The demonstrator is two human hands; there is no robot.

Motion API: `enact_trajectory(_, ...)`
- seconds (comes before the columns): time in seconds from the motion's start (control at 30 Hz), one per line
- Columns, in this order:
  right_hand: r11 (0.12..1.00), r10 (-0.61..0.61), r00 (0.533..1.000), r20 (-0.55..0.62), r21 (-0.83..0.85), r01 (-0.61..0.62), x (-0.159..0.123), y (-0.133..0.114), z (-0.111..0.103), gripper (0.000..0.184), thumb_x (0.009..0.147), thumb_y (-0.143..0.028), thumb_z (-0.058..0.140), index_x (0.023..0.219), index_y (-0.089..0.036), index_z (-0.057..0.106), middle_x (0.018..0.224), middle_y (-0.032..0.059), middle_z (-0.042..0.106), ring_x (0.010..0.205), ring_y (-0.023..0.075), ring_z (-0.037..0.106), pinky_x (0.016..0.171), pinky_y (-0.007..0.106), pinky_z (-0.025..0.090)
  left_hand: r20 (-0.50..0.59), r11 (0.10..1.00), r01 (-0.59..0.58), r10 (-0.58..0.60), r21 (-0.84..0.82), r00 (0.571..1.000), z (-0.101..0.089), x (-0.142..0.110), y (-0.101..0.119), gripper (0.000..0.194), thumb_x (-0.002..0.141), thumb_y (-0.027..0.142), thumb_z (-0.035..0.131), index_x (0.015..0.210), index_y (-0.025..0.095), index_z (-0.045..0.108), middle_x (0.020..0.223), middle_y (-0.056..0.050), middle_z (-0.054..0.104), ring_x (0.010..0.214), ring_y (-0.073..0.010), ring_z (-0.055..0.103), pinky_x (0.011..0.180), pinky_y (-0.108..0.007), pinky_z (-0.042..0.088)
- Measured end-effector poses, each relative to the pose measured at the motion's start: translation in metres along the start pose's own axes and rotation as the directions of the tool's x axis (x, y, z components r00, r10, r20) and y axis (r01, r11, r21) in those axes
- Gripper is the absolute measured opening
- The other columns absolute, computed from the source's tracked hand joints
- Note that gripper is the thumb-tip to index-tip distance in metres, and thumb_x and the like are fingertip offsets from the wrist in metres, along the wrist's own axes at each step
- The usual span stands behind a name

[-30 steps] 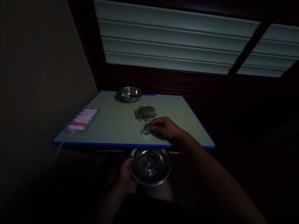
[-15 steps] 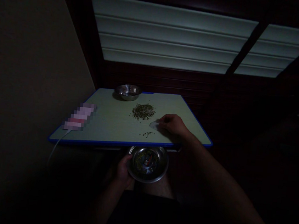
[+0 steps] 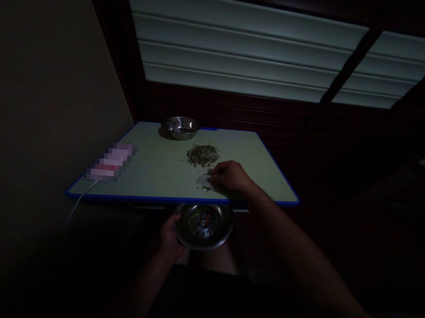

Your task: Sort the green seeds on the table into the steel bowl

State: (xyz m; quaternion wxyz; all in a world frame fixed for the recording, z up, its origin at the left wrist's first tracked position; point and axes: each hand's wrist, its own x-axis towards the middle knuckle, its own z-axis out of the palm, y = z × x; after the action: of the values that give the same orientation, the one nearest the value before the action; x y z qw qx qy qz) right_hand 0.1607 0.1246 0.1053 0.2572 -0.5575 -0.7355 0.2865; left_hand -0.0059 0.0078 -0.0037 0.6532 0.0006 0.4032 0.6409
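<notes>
Steel bowl [image 3: 203, 247] sits below table [image 3: 151, 167] edge, left hand [image 3: 171, 238] gripping rim | right hand [image 3: 232, 176] pinches clear scraper [image 3: 202, 180] beside loose grains [image 3: 206, 188], table front | probably best: scraper low, bowl close.

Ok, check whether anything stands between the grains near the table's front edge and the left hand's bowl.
Just the blue table edge, above the bowl in the left hand; nothing else visible. The pale piece in the right hand is beyond the grains.
</notes>
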Motion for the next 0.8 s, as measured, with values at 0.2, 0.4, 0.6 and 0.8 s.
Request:
enact_trajectory(0.2, 1.0, -0.011, 0.998, 0.068, 0.016, 0.01, -0.003, -0.005, 0.002, 0.015, 0.069, -0.02, 0.081, 0.082, -0.015, 0.075, 0.084, 0.0038, 0.075, 0.075, 0.0138, 0.064, 0.068, 0.024, 0.045, 0.023, 0.999, -0.005, 0.005, -0.034, 1.0, -0.001, 0.001, -0.001, 0.02, 0.07, 0.023, 0.062, 0.083, 0.015, 0.075, 0.077, -0.008, 0.077, 0.078, -0.0259, 0.072, 0.076, -0.037, 0.056)
enact_trajectory(0.4, 1.0, -0.02, 0.99, 0.137, 0.026, 0.017, -0.007, -0.011, 0.004, 0.015, 0.068, -0.022, 0.081, 0.081, -0.016, 0.076, 0.076, 0.0012, 0.072, 0.067, 0.012, 0.061, 0.066, 0.024, 0.044, -0.003, 0.999, 0.008, -0.008, -0.049, 1.0, 0.002, -0.002, 0.0, 0.017, 0.07, 0.02, 0.061, 0.08, 0.016, 0.074, 0.075, -0.007, 0.077, 0.075, -0.025, 0.072, 0.073, -0.035, 0.057)
enact_trajectory(0.6, 0.997, -0.049, 0.987, 0.154, 0.07, 0.039, -0.011, -0.012, 0.006, 0.017, 0.066, -0.022, 0.082, 0.079, -0.015, 0.075, 0.081, 0.0017, 0.074, 0.071, 0.0123, 0.062, 0.068, 0.024, 0.045, -0.031, 0.999, 0.035, -0.035, -0.02, 0.999, 0.002, -0.002, 0.0, 0.017, 0.074, 0.02, 0.059, 0.074, 0.013, 0.074, 0.071, -0.009, 0.076, 0.068, -0.0225, 0.071, 0.066, -0.032, 0.056)
enact_trajectory(0.8, 0.989, -0.054, 0.979, 0.198, 0.149, 0.025, -0.012, -0.01, 0.005, 0.018, 0.066, -0.023, 0.081, 0.079, -0.014, 0.073, 0.076, 0.0009, 0.071, 0.067, 0.0113, 0.059, 0.066, 0.024, 0.045, 0.01, 1.0, 0.011, -0.011, -0.003, 1.0, -0.001, -0.001, -0.001, 0.017, 0.073, 0.021, 0.06, 0.074, 0.014, 0.075, 0.073, -0.009, 0.077, 0.07, -0.0223, 0.071, 0.068, -0.032, 0.057)
